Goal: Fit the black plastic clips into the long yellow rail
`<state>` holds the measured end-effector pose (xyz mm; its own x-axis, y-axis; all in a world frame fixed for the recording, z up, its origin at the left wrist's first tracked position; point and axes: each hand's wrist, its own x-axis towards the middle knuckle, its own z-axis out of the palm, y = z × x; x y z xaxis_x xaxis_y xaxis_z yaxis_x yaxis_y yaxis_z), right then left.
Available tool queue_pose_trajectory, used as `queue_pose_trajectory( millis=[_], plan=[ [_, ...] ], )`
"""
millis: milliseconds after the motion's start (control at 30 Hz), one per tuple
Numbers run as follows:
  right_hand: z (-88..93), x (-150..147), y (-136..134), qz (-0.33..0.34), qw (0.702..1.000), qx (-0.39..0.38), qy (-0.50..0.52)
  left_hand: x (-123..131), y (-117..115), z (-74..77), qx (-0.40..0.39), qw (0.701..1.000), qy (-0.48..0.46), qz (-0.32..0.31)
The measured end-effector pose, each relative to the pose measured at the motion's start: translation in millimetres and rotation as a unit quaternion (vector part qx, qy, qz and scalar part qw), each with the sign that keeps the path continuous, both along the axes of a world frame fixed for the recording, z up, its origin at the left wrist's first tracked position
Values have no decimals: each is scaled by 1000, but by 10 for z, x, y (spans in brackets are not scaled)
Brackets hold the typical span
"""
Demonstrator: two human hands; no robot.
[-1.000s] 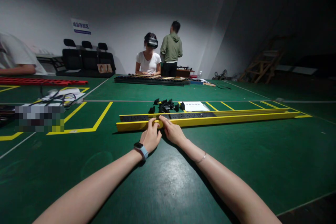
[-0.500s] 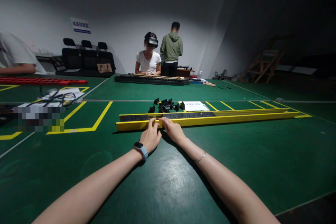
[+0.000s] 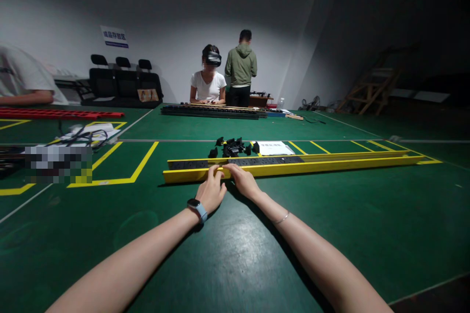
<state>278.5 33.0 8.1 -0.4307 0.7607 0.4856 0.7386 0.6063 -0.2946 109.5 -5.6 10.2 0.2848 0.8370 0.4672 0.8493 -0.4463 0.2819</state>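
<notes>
A long yellow channel (image 3: 330, 166) lies across the green table, its trough facing up. Black rectangular modules (image 3: 270, 160) with small holes sit in its left half. My left hand (image 3: 212, 190), wearing a watch on the wrist, has its bent fingers over the near wall of the channel, with the thumb low on the outer side. Close beside it, my right hand (image 3: 242, 182) is curled over the same wall, its fingertips almost meeting the left ones. The fingertips partly hide the stretch of trough between the modules, so anything under them is not visible.
Behind the channel lie a pile of small black parts (image 3: 233, 147) and a white paper label (image 3: 274, 148). Cables and papers (image 3: 97, 131) are at the left, near a red rail (image 3: 62, 114). Across the table a person (image 3: 208, 83) sits at dark rails (image 3: 213, 111); another stands behind.
Both hands keep nearly the same place and pose on the channel wall. The view has shifted very slightly.
</notes>
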Motion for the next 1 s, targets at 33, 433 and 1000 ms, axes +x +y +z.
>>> queue_pose_trajectory(
  millis=[33,433,1000],
  plan=[
    [-1,14,13,10,1000,1,2,-1,-2,2,-1,1000,-2,-1],
    [-13,514,97,29,998,1,48,-14,-22,17,-4,1000,-1,-4],
    [36,-83,-209,10,1000,2,2,16,-1,11,4,999,-14,-41]
  ],
)
